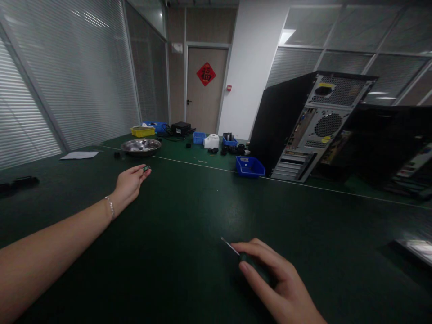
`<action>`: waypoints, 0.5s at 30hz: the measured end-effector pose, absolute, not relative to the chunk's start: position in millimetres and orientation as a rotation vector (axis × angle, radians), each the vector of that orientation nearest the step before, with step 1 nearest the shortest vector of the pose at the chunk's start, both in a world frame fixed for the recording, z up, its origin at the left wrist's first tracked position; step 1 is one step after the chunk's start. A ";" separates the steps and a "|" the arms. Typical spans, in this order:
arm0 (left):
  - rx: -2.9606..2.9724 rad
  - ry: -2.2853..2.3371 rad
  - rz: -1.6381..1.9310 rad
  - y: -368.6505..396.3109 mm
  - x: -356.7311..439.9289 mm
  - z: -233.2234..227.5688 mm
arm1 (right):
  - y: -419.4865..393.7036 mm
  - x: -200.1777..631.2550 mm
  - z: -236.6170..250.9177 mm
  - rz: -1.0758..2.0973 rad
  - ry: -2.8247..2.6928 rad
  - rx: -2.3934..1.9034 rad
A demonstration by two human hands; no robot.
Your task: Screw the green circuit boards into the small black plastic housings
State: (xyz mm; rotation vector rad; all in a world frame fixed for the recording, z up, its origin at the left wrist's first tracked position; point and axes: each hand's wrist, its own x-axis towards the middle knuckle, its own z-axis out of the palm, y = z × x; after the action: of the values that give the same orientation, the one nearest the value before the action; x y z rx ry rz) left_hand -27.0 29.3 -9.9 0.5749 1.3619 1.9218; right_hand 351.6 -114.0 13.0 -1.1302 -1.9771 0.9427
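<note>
My left hand (130, 182) is stretched forward over the table, its fingers pinching a small green part (146, 168) that looks like a tiny circuit board. Just beyond it stands a round metal bowl (141, 152) with pieces inside that I cannot make out. Close to me, my right hand (273, 274) is wrapped around a screwdriver (248, 260) with a dark green handle. Its thin metal shaft points up and to the left. Part of the handle is hidden by the fingers.
On the green table (189, 211), a blue bin (249, 167) sits beside a tilted black computer tower (286, 126). Farther back are a yellow basket (143, 131), a black box (181, 128) and a white device (211, 141). Paper (80, 155) lies at left, a flat device (415, 249) at right.
</note>
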 end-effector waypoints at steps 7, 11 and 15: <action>0.562 1.355 1.947 28.5 -27.7 -9.3 | -114.1 353.7 12.5 0.940 -1.970 -1.111; 0.568 1.349 1.943 30.0 -27.7 -10.1 | -113.1 354.3 11.9 0.950 -1.981 -1.122; 0.596 1.321 1.891 30.9 -27.7 -11.8 | -115.5 352.8 13.7 0.945 -1.965 -1.129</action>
State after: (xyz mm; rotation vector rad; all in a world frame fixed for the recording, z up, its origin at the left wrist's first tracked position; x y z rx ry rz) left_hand -27.7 30.9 -11.8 0.5964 1.3214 1.8907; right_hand 352.8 -115.5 13.7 -1.1285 -1.9650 0.9451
